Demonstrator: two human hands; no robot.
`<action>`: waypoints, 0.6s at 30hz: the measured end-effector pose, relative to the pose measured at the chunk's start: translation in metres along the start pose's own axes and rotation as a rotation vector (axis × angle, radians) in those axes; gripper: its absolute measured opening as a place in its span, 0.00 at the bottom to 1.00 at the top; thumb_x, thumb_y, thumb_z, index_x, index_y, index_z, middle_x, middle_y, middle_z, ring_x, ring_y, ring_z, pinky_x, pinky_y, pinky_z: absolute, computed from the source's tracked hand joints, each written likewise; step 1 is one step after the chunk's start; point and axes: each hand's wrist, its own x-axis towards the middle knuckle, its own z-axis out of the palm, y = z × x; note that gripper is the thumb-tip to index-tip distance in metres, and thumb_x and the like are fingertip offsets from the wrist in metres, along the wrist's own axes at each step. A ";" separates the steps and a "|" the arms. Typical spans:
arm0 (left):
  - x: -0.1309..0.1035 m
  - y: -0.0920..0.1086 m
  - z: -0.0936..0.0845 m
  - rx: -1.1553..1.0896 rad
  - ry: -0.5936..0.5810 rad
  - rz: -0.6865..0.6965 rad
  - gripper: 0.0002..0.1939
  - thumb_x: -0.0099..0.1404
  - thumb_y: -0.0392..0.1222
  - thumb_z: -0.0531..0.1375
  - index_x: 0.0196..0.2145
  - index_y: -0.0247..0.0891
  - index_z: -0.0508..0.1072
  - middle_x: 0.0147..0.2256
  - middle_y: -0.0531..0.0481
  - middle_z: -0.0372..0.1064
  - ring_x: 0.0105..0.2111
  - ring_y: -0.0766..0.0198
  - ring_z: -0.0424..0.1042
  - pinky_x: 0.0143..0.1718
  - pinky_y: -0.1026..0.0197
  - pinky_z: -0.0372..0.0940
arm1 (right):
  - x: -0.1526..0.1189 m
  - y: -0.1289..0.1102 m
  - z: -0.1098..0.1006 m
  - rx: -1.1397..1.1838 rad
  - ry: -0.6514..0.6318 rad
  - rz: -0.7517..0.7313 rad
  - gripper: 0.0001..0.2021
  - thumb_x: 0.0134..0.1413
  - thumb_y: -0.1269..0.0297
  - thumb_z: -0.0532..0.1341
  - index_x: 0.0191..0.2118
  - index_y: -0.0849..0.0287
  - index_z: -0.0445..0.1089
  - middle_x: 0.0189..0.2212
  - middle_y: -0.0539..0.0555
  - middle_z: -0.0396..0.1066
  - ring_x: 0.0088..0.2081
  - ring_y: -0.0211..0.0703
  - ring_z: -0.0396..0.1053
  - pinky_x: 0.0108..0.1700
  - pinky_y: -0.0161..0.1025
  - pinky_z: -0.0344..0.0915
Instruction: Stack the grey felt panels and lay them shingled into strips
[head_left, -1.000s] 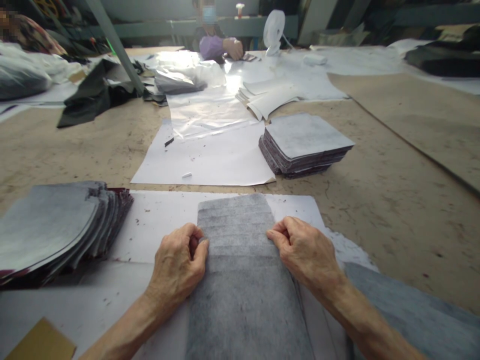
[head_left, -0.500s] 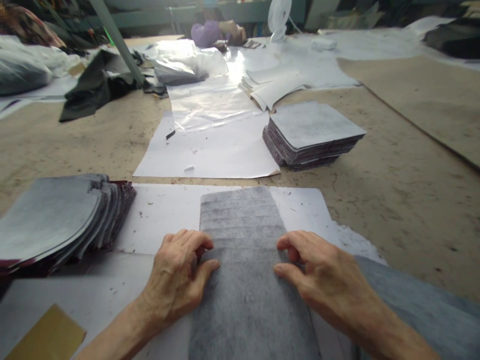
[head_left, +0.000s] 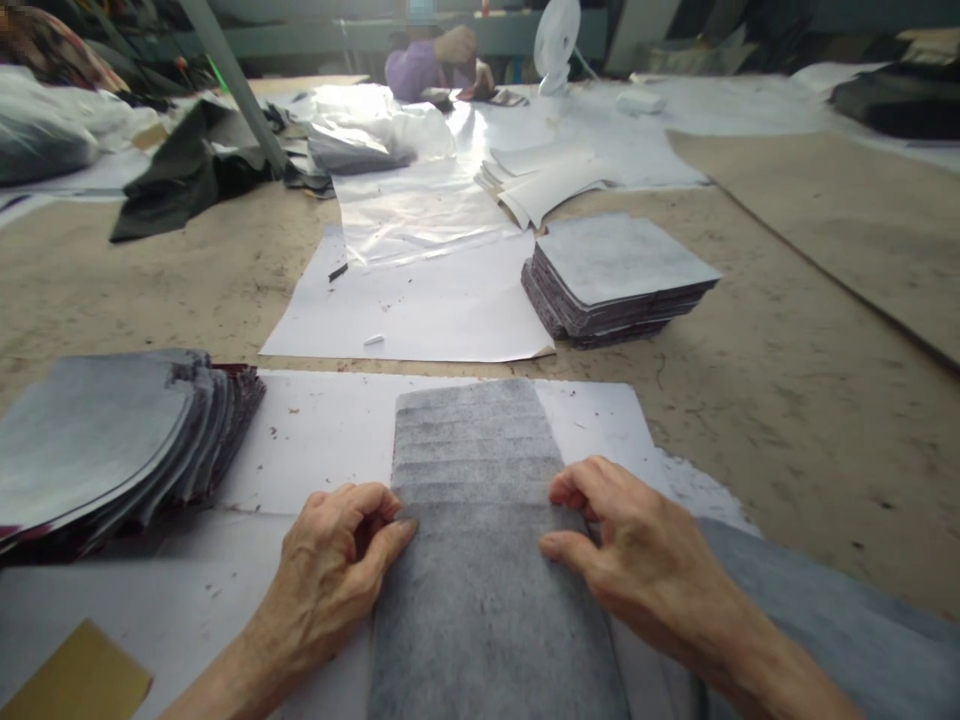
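Note:
A long grey felt-like fabric piece [head_left: 487, 580] lies lengthwise before me, with several crosswise creases over its far part. At its left edge my left hand [head_left: 337, 570] pinches the fabric between thumb and curled fingers. My right hand [head_left: 630, 540] grips the opposite edge, thumb on the surface and fingertips a little farther up, a crease line running between the two hands. White paper [head_left: 322, 430] lies under the piece. To the left sits a stack of curved grey pieces [head_left: 97, 430] with dark red edges.
Beyond the paper stands a squared stack of grey pieces [head_left: 630, 260]. Another grey fabric length [head_left: 825, 610] lies at right, a tan card [head_left: 82, 670] at lower left. Farther back are clear plastic film [head_left: 420, 220], a slanted pole [head_left: 236, 85], a white fan [head_left: 556, 45] and a person's purple sleeve [head_left: 412, 70].
My left hand has moved slightly left and down, its thumb and fingers closing at the fabric's edge. A crease between my hands shows more clearly. The far person's hand has risen.

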 end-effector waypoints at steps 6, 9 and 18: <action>0.001 0.000 0.000 0.007 0.018 -0.005 0.13 0.54 0.50 0.55 0.19 0.40 0.65 0.18 0.56 0.62 0.22 0.65 0.62 0.29 0.60 0.57 | -0.001 -0.007 -0.004 -0.036 0.015 -0.044 0.07 0.37 0.73 0.60 0.24 0.58 0.61 0.26 0.49 0.63 0.31 0.39 0.62 0.29 0.35 0.55; 0.002 0.001 0.000 0.023 0.007 -0.017 0.13 0.54 0.50 0.55 0.19 0.40 0.65 0.18 0.56 0.61 0.22 0.65 0.61 0.29 0.60 0.56 | -0.003 -0.006 -0.003 0.001 0.045 -0.087 0.07 0.39 0.74 0.60 0.25 0.58 0.61 0.27 0.49 0.64 0.32 0.40 0.61 0.31 0.35 0.56; -0.001 -0.006 0.006 0.060 0.057 0.026 0.11 0.54 0.50 0.56 0.23 0.40 0.67 0.20 0.55 0.64 0.23 0.63 0.64 0.31 0.58 0.57 | -0.001 -0.002 -0.007 0.046 -0.066 -0.032 0.08 0.39 0.73 0.62 0.30 0.57 0.66 0.31 0.50 0.65 0.33 0.39 0.62 0.34 0.35 0.57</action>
